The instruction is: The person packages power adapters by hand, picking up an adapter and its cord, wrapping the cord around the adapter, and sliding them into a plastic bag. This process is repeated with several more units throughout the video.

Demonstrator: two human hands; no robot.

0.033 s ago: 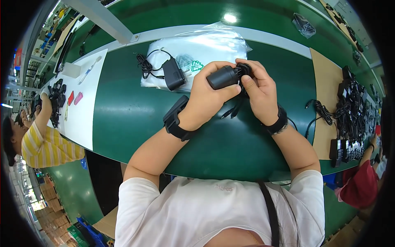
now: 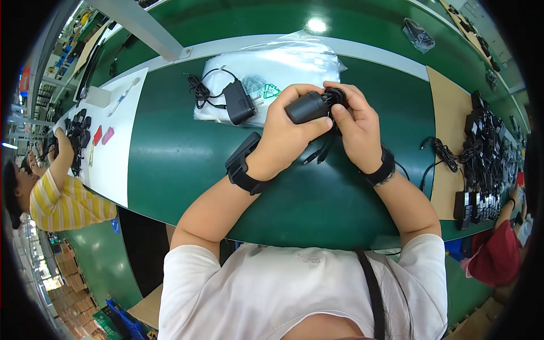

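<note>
Bright, even light fills the room around me. White glare [image 2: 317, 25] burns just past twelve o'clock, the bags [image 2: 300, 63] shine below it, and the table [image 2: 170, 152] gleams softly toward nine. The adapter [image 2: 306, 107] looks sharp; outer edges curve into black.
</note>
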